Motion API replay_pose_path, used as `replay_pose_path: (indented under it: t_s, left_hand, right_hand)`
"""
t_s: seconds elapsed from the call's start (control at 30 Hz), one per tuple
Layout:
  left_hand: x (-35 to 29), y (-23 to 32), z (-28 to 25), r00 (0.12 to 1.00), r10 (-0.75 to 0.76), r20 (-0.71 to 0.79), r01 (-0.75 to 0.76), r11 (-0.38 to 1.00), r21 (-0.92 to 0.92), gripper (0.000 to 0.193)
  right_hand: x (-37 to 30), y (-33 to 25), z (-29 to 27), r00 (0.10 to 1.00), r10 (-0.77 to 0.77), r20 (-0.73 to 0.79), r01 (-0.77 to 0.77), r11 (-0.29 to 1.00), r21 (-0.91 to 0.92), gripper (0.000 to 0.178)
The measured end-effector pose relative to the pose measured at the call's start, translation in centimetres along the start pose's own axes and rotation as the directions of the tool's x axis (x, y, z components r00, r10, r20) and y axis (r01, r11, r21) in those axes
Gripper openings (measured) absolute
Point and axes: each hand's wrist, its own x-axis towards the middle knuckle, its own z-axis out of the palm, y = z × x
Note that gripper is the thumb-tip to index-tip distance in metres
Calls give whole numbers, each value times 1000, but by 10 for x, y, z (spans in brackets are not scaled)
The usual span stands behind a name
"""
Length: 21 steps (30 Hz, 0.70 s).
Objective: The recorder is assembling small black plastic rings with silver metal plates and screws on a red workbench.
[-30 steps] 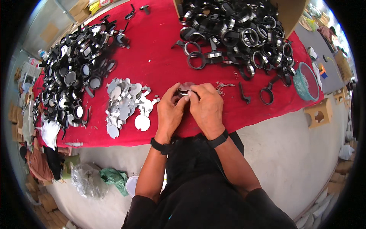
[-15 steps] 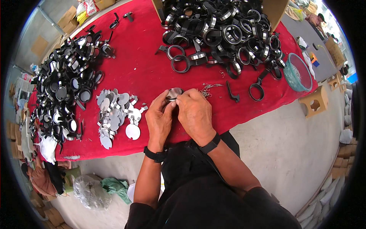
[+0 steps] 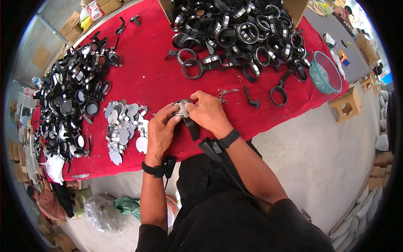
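Note:
Between my hands, near the front edge of the red cloth, is a round black-rimmed part (image 3: pixel 192 128) with a silvery disc face and a black handle pointing back toward me. My left hand (image 3: pixel 161 130) grips its left rim, fingers behind and thumb in front. My right hand (image 3: pixel 208 112) is closed on its right side, with the thumb on the disc and the forefinger bent above. Left of my hands lies a pile of flat silver discs with tabs (image 3: pixel 123 136). Small metal clips (image 3: pixel 224 94) and a loose black handle (image 3: pixel 251 98) rest to the right.
A big heap of black and silver rings (image 3: pixel 235 35) spills from a cardboard box (image 3: pixel 294 11) at the back. Disc-filled black-handled parts (image 3: pixel 66 107) are heaped at left. A green plastic basket (image 3: pixel 329 84) stands at the right edge; a single ring with handle (image 3: pixel 278 95) lies nearby.
The part has been turned, so its black handle now shows, pointing toward me. My right hand has rolled over and its forefinger has lifted. Both hands sit slightly further left in view.

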Motion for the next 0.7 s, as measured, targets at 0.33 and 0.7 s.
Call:
replay_pose_path:
  t_s: [0.33,0.7]
  left_hand:
    - [-16,40,7,944,325,-64,-252,831,496,43]
    - [-24,42,5,968,243,56,-237,828,508,66]
  right_hand:
    - [-2,-2,16,993,-108,-48,103,990,-100,31]
    - [32,47,-65,935,-263,-240,191,940,-284,16]
